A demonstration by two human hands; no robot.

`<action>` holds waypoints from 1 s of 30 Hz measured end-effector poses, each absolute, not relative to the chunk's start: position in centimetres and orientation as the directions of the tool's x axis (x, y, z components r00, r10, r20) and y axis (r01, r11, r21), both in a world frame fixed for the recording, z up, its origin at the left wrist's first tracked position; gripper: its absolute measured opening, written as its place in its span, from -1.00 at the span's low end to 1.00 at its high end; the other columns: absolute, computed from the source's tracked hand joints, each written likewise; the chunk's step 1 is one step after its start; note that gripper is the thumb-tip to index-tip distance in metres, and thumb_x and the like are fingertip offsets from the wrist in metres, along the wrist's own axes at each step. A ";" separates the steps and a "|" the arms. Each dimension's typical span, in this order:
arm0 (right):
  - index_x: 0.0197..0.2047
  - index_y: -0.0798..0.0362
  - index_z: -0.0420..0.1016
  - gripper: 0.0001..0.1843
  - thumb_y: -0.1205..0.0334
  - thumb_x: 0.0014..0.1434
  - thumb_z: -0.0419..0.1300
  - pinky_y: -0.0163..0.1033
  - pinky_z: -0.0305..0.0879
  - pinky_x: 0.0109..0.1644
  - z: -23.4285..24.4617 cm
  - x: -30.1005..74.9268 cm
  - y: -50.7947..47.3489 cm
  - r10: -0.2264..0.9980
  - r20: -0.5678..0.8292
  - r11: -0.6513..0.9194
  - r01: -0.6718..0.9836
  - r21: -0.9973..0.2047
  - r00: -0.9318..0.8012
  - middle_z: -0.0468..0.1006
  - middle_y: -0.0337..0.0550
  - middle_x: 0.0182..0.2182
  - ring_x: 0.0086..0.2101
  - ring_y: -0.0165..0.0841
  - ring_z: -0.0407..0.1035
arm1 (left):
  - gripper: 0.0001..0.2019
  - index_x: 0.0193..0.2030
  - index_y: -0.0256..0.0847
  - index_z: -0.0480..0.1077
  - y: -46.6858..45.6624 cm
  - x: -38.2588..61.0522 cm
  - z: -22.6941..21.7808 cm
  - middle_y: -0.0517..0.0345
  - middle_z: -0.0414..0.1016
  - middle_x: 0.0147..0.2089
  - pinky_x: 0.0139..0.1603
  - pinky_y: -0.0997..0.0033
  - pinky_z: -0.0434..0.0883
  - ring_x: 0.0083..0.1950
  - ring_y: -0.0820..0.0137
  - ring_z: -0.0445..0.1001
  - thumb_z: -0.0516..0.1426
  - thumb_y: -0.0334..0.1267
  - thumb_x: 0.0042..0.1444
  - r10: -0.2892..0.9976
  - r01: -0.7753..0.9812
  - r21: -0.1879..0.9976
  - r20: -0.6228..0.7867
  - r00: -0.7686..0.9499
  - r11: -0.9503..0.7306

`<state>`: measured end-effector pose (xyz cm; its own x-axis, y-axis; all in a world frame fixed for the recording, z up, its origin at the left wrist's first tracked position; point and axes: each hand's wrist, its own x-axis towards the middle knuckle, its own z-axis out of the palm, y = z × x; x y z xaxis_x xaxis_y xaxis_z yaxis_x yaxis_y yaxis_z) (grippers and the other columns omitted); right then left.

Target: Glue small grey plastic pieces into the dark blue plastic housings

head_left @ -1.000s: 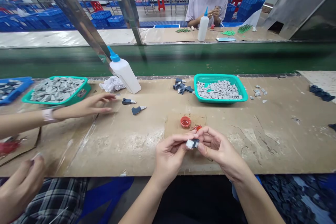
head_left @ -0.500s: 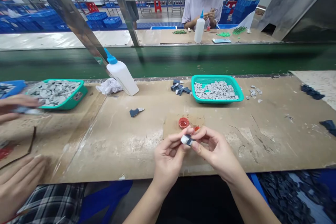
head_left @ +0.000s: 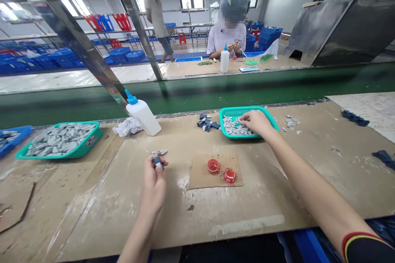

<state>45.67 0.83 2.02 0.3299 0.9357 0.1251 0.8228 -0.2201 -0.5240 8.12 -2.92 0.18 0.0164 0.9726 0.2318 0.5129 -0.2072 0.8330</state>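
My left hand [head_left: 153, 183] is closed round a small grey and dark blue part [head_left: 157, 160], held just above the table next to another such part lying there. My right hand [head_left: 256, 122] reaches far forward into the teal basket [head_left: 230, 111] of small grey pieces [head_left: 232, 125], with its fingers curled down among them. What those fingers hold, if anything, is hidden. Two small red caps [head_left: 213, 166] sit on a cardboard square [head_left: 200, 176] between my hands.
A white glue bottle with a blue cap [head_left: 142, 114] and a crumpled white rag [head_left: 127, 126] stand at the back left. A second teal basket of grey pieces [head_left: 58, 140] is further left. Dark blue parts [head_left: 206, 122] lie beside the right basket. A person works across the green conveyor [head_left: 197, 90].
My hands have parted: the left carried the part to the left and down toward the table, the right reached out into the teal basket. The neighbour's hands at left are gone from view.
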 end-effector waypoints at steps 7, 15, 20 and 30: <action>-0.59 0.10 0.53 -0.85 0.44 -0.07 0.37 -0.11 0.25 -0.22 0.4 45.3 3.9 0.920 0.126 -0.280 0.847 -0.453 0.371 0.59 0.12 -0.48 -0.18 0.00 0.41 | -0.56 0.11 -0.35 0.23 2.2 2.8 0.7 -0.28 0.41 0.01 0.11 -0.14 0.25 0.15 -0.10 0.32 -0.05 -0.48 0.04 0.974 0.949 0.282 0.213 0.079 -0.138; -0.21 0.05 0.55 -0.78 0.10 0.23 0.17 -0.22 0.31 -0.20 2.1 42.1 -4.9 0.869 0.326 -0.014 0.678 -0.735 0.371 0.62 -0.08 -0.25 -0.26 -0.25 0.46 | -0.54 0.23 -0.39 0.18 6.1 11.7 2.8 -0.34 0.32 0.15 0.21 -0.05 0.16 0.21 -0.06 0.25 0.00 -0.24 0.22 0.845 0.777 0.342 0.305 0.440 -0.528; -0.25 0.05 0.63 -0.67 -0.03 0.06 0.30 -0.23 0.31 -0.38 -1.8 37.5 -13.0 0.842 -0.032 -0.066 0.044 -0.997 0.539 0.63 -0.10 -0.40 -0.37 -0.25 0.45 | -0.61 0.07 -0.29 0.35 10.3 18.6 1.0 -0.20 0.42 0.05 0.18 0.05 0.21 0.15 0.02 0.31 0.18 -0.29 0.08 0.820 0.653 0.505 0.246 0.517 -0.564; -0.37 0.07 0.59 -0.72 0.02 -0.03 0.39 -0.19 0.40 -0.26 -2.9 34.8 -14.9 0.838 -0.124 -0.065 -0.128 -0.990 0.531 0.64 -0.08 -0.41 -0.34 -0.23 0.51 | -0.64 0.04 -0.35 0.39 8.8 17.1 1.1 -0.13 0.51 -0.05 0.17 0.03 0.29 0.04 0.15 0.44 0.12 -0.37 0.06 0.935 0.359 0.917 0.042 0.352 -0.176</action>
<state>34.79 -14.93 -2.95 0.5308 0.8384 -0.1236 -0.1281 -0.0648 -0.9896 17.07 8.77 1.07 0.3516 0.9352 0.0418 0.3589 -0.1759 0.9167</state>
